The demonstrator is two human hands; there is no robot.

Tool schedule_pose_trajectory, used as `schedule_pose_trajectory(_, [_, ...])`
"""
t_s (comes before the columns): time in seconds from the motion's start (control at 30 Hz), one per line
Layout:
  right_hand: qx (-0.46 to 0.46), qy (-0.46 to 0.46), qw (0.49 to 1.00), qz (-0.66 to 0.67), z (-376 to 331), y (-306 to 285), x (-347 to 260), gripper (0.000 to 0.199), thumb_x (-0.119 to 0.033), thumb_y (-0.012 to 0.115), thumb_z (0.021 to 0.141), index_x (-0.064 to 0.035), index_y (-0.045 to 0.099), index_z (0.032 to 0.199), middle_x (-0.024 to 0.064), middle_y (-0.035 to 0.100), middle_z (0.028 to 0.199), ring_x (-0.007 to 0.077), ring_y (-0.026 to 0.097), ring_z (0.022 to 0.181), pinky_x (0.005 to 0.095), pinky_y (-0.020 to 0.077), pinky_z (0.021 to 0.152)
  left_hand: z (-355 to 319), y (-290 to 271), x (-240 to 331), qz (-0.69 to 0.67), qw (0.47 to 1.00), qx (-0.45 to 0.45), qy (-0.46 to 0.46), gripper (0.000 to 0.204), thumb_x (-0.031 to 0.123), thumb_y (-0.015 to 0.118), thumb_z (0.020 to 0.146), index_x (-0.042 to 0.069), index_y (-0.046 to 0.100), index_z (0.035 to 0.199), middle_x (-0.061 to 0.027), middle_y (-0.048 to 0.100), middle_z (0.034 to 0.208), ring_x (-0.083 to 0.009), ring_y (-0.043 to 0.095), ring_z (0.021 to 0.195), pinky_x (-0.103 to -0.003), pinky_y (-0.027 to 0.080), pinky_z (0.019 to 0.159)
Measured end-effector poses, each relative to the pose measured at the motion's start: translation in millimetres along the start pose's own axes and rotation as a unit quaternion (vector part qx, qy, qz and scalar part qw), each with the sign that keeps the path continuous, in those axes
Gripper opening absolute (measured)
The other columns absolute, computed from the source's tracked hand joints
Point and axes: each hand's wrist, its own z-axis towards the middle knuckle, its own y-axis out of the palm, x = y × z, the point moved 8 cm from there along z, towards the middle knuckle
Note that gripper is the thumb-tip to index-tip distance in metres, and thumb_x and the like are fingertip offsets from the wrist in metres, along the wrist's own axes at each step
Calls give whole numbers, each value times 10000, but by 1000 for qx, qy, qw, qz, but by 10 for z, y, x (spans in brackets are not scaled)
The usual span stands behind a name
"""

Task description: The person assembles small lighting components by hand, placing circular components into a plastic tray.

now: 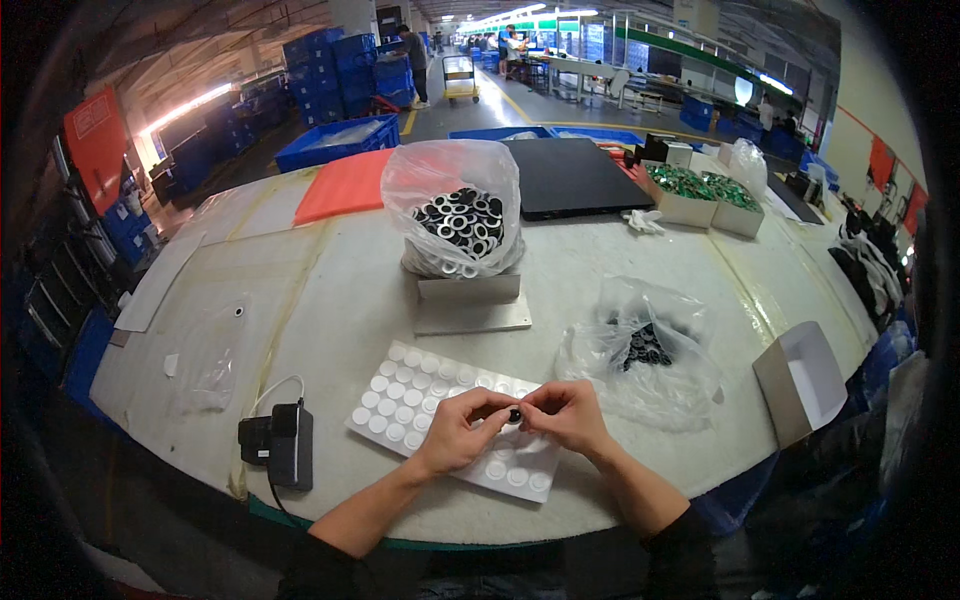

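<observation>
Over a white sheet of round stickers (400, 397), my two hands meet with fingertips pinched together. Between them is a small black round part (515, 415). My left hand (462, 430) is closed on its left side, and my right hand (572, 418) grips it from the right. The sheet lies tilted on the table, partly covered by both hands. Just beyond it, a clear bag of black and silver rings (460, 225) sits on a metal stand (472, 312). To the right lies an open clear bag (640, 375) with small black parts (647, 346) inside.
A black device with a cable (290, 445) stands at the left, and an open white box (800, 385) at the right. Boxes of green parts (685, 205), a black slab (575, 178) and red foam (342, 187) line the far side. Blue crates (338, 142) stand behind.
</observation>
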Motion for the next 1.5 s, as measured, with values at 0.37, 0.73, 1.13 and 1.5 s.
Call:
schedule_pose_trajectory(0.37, [-22, -16, 988, 152, 13, 212, -47, 121, -8, 673, 767, 19, 601, 860, 27, 639, 759, 86, 612, 705, 226, 515, 679, -91, -126, -107, -113, 983, 132, -63, 132, 39, 668, 826, -41, 642, 928, -80, 657, 793, -105, 606, 665, -238, 505, 612])
schedule_pose_trajectory(0.73, [-53, -52, 992, 101, -15, 226, -118, 117, -48, 641, 776, 25, 637, 866, 52, 648, 718, 93, 607, 640, 243, 494, 588, -66, -146, 61, -31, 996, 89, 8, 108, -10, 611, 841, -62, 668, 917, -98, 637, 814, -127, 592, 677, -228, 472, 591])
schedule_pose_trajectory(1.13, [49, -249, 949, -186, -7, -218, -298, 253, -203, 605, 845, -11, 616, 681, 59, 569, 528, 85, 514, 474, 281, 409, 455, -119, 121, 137, 18, 998, 42, 51, 147, -8, 556, 864, -76, 611, 982, -71, 600, 821, -117, 586, 705, -230, 479, 608])
schedule_pose_trajectory(1.5, [298, 0, 852, -431, -119, -1638, 9, 215, -236, 669, 714, -57, 700, 829, 158, 659, 761, 329, 637, 766, 417, 507, 738, -86, -176, -130, -57, 990, 129, -5, 76, -1, 642, 812, -36, 604, 869, -94, 650, 790, -145, 645, 707, -257, 532, 688])
